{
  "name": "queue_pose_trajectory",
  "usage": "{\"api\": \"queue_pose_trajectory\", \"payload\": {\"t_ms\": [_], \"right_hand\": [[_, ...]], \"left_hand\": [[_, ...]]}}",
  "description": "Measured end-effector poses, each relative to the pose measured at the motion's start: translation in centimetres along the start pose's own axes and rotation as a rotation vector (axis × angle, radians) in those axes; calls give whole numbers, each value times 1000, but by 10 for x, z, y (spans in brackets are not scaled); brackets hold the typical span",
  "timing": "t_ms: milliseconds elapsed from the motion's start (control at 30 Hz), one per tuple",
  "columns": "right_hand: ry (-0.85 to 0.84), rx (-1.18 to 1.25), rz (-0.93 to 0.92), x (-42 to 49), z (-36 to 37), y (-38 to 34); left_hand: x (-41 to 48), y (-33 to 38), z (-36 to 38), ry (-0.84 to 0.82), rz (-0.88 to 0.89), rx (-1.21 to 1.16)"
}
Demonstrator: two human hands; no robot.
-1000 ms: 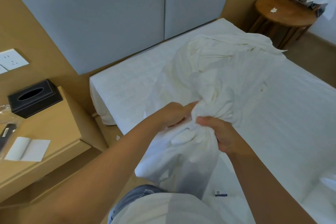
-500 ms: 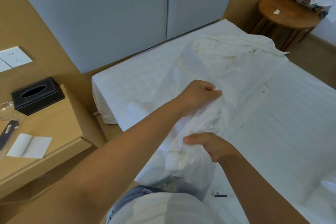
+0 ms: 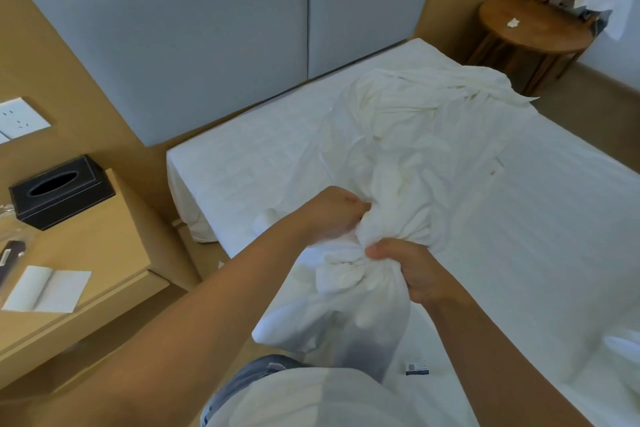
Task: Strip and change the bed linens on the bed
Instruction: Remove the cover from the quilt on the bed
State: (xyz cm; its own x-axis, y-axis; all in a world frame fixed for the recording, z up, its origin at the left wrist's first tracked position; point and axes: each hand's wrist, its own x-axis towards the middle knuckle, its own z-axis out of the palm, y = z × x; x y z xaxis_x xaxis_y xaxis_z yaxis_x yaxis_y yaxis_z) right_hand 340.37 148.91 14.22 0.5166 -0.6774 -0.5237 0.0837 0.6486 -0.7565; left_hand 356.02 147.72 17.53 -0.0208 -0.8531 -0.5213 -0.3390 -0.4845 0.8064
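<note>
Sheet is being gathered hand over hand. Half a second ago the left hand was reached out further up the fabric, well apart from the right hand. Now it is drawn back to just beside it, and a fresh length of cloth is brought in with it. Hand spacing is back to what it was a second ago, so one full reach-and-pull cycle is read from this.

The gathered end hangs as a bundle below the fists, over the near edge of the bed. The loose part is still heaped and crumpled from mid-bed toward the far edge at the head end.

Task meaning: stripping is judged under way, not done. Much of the sheet remains on the bed, so more pulls are likely needed before it can be lifted off. A striped white layer is left flat underneath; whether that is to come off too cannot be told.

Left hand: fist closed on the sheet, back of the hand up, fingertips buried in cloth, forearm stretched in from lower left.

Right hand: clamped round the gathered neck of the sheet, thumb on top pointing toward the left hand, forearm in from lower right.

Both fists are held over the near edge. Whether they are touching cannot be confirmed.
</note>
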Motion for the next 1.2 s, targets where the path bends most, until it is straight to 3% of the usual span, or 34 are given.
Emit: {"api": "queue_pose_trajectory", "payload": {"t_ms": [133,333,433,567,700,933,1000,1100,1200], "right_hand": [[29,-8,-40,0,8,2],[40,178,-198,2,10,-5],[32,50,-100,2,11,-6],[-65,-87,137,-1,14,3],[-101,-82,196,-3,5,3],[-24,124,64,-2,-5,7],[-11,190,28,-1,-9,4],[-29,243,17,0,-11,2],[-61,231,41,0,-10,4]], "left_hand": [[0,3,4,126,72,-95],[-1,2,10,286,155,-267],[-2,9,15,285,160,-349],[-2,17,18,302,291,-221],[-5,13,30,303,310,-277],[-9,3,33,200,246,-389],[-8,-8,32,207,216,-303],[-6,-24,24,186,67,-131],[-8,-26,12,59,-131,-150]]}}
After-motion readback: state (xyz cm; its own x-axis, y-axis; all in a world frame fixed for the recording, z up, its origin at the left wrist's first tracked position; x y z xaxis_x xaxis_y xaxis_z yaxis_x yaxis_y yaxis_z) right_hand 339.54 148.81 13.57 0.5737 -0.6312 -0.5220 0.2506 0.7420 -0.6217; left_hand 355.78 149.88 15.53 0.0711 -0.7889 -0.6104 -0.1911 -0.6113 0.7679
